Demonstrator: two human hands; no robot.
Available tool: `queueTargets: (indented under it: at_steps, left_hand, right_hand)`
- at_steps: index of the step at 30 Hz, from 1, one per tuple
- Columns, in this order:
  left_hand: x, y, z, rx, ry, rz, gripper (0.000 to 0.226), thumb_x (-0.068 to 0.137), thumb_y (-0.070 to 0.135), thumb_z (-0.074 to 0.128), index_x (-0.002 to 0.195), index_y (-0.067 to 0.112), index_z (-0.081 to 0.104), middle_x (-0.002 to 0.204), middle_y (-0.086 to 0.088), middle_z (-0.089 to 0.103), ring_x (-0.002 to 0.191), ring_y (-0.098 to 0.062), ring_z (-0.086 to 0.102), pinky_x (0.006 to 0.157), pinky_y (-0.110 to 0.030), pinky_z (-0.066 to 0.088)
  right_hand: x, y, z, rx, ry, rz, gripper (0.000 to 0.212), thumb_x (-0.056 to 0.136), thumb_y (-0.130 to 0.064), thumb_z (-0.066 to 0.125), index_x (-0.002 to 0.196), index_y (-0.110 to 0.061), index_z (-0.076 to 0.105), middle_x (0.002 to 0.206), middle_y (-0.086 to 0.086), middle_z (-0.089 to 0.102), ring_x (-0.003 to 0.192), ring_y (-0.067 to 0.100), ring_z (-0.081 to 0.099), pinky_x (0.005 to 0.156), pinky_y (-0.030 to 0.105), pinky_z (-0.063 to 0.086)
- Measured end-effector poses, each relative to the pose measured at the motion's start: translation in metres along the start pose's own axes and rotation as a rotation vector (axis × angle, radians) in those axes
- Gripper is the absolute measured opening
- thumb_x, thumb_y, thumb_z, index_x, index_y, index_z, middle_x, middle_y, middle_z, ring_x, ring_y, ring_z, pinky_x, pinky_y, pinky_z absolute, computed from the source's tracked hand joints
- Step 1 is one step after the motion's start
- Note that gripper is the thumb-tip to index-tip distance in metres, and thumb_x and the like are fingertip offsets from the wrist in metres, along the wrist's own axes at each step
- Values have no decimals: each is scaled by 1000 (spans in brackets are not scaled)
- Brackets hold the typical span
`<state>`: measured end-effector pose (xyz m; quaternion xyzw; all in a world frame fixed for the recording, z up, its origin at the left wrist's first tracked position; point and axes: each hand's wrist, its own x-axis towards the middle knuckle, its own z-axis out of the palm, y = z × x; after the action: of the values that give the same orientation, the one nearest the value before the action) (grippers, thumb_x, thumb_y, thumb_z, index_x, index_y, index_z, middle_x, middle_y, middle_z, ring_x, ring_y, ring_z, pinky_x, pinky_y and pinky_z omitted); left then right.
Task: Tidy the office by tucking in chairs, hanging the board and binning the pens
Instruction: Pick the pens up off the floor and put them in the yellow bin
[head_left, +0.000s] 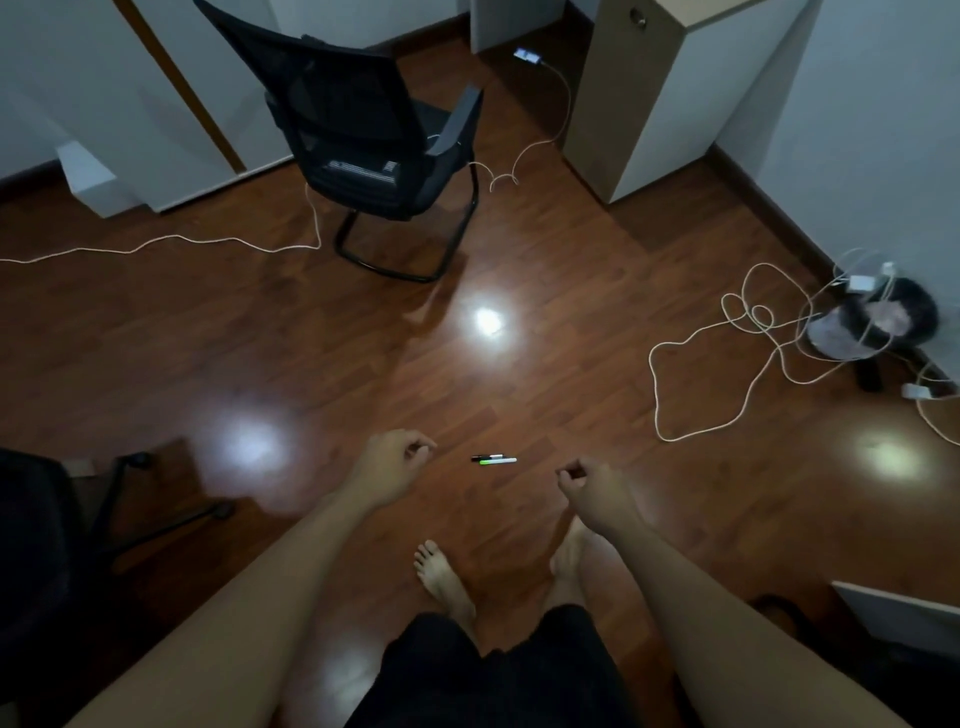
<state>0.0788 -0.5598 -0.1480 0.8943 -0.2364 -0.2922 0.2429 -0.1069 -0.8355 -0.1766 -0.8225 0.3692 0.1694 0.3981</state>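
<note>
My left hand (397, 462) and right hand (589, 483), both clenched on nothing, flank the 2 marker pens (493, 460) at 12 o'clock — poised, I'd say, to stoop; bin (836, 338) at 2 o'clock.

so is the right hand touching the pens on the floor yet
Apart. The head view shows a strip of bare floor between the right hand and the pens; its fingers are curled and hold nothing.
</note>
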Motion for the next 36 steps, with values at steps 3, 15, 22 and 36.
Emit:
queueTargets:
  at_steps: [3,15,22,36]
  left_hand:
    - [19,13,7,-56,15,-59,36,92,39,53,107,22,82,109,5,81,94,-13,74,87,-29,56]
    - [140,28,110,-164,24,-188,19,100,25,64,108,27,81,106,7,80,98,-12,72,90,-32,56]
    - [242,-67,257,-174,-51,-218,20,101,22,64,112,22,81,108,2,81,99,-15,73,89,-29,54]
    - [412,-331,552,-12,-119,-270,36,96,13,64,131,17,69,134,-13,66,134,-34,55,111,-36,42]
  right_hand:
    - [29,8,-12,-11,-64,3,5,97,-31,65,93,-32,68,87,-8,73,81,20,73,72,32,55]
    - [185,60,-22,-126,-209,-24,21,96,-27,70,112,-15,76,110,5,78,103,25,73,91,37,57]
    - [335,146,83,-84,-200,10,13,96,-30,70,106,-21,72,96,-6,68,101,23,70,89,33,53]
    - [547,319,384,-231,-356,19,36,91,-28,74,126,-19,67,125,9,69,119,30,64,99,37,52]
